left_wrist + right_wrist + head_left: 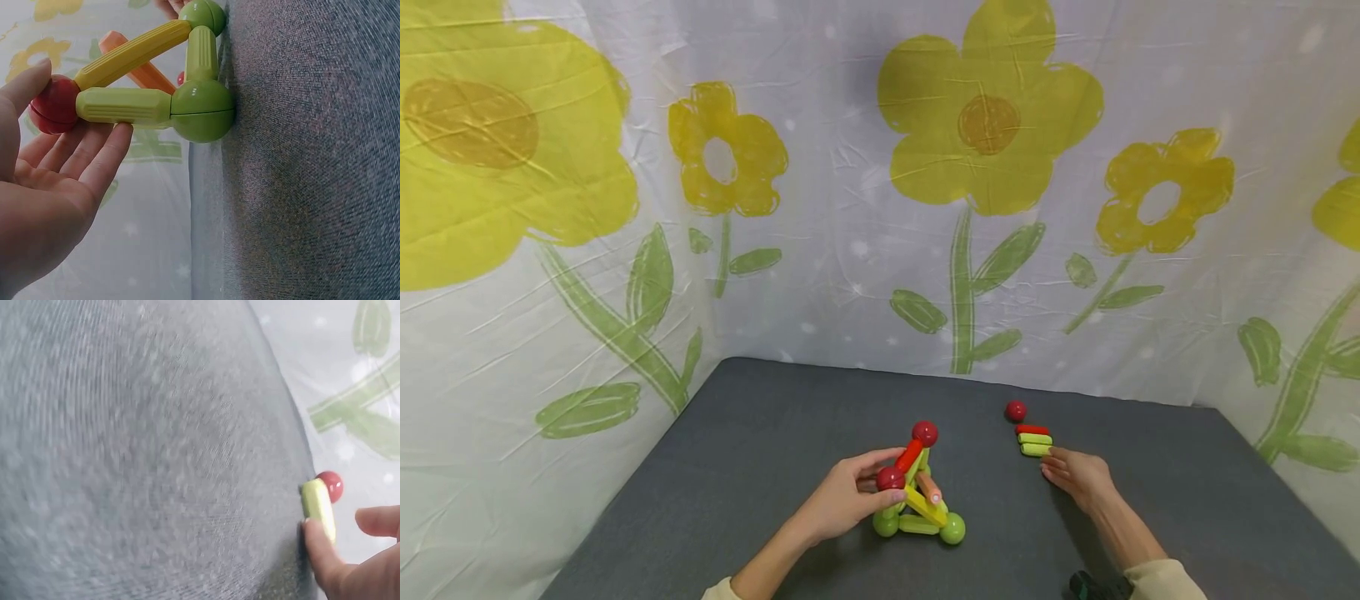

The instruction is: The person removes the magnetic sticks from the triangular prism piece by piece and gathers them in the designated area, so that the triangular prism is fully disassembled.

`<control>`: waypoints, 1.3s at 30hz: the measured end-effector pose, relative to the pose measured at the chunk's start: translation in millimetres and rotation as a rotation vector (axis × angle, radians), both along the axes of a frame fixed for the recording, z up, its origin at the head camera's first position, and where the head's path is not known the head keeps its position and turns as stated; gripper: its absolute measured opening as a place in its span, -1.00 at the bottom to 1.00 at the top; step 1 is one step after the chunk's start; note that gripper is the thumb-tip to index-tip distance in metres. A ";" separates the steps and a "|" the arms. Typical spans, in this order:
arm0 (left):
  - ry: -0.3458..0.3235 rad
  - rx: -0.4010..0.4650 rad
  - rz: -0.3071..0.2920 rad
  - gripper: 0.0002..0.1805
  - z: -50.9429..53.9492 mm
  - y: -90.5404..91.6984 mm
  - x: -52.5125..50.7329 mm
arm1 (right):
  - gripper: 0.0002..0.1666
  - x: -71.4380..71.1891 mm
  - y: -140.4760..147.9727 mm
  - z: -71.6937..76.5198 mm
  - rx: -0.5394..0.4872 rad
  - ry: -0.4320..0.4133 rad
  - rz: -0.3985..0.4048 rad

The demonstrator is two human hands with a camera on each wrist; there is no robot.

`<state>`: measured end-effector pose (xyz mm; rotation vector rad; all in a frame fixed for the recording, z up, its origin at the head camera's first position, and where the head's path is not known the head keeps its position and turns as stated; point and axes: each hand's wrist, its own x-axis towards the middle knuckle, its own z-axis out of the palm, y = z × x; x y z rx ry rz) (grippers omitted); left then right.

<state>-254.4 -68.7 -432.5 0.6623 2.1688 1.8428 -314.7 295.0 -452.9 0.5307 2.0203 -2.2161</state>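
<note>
A frame of rods and balls stands on the dark table; its red ball [891,477], also the red ball [55,104] in the left wrist view, is held between the thumb and fingers of my left hand [842,498]. Green balls [952,528] form its base, with yellow [926,506] and red [909,457] rods above and an orange rod [929,488] slanting inside. To the right, my right hand [1078,475] has its fingertips at the nearest yellow-green rod [1036,450]. In the right wrist view the index finger touches that rod [319,505], thumb apart from it.
Beyond the nearest rod lie another yellow-green rod [1034,438], a red rod [1032,430] and a loose red ball [1016,410]. A flowered cloth [835,275] hangs behind the table [775,417]. A dark object [1086,586] is by the right sleeve.
</note>
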 end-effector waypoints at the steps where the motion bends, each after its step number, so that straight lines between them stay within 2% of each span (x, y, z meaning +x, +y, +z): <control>1: 0.000 0.001 -0.001 -0.40 0.0 0.0 0.0 | -0.27 1.3 -0.1 0.6 -0.001 0.008 0.005; 6: -0.007 -0.002 0.004 -0.40 0.0 -0.4 -0.2 | -0.24 7.8 -4.0 2.5 0.025 0.053 0.045; 9: -0.010 -0.008 0.011 -0.39 -0.4 -0.7 -0.3 | -0.27 9.9 -7.6 1.1 0.023 0.074 0.106; 17: -0.003 -0.002 -0.001 -0.40 -1.1 -1.5 0.8 | -0.34 8.1 -16.0 -1.0 -0.063 0.072 0.218; 21: -0.005 -0.002 -0.002 -0.40 -0.4 -1.3 0.6 | -0.31 7.3 -18.9 -1.7 -0.080 0.110 0.272; 24: -0.008 0.001 0.000 -0.40 -0.4 -0.7 0.0 | -0.29 7.3 -20.9 -2.2 -0.111 0.159 0.362; 28: -0.017 0.008 0.001 -0.39 -1.1 0.1 -1.0 | -0.41 8.2 -25.7 -2.8 -0.191 0.204 0.483; 32: -0.025 0.006 0.006 -0.38 -2.2 0.0 -1.2 | -0.59 9.3 -34.0 -3.6 -0.250 0.219 0.537; 39: -0.027 -0.011 0.013 -0.35 -2.5 -1.4 -0.5 | -0.70 11.1 -50.5 -6.7 -0.222 0.249 0.632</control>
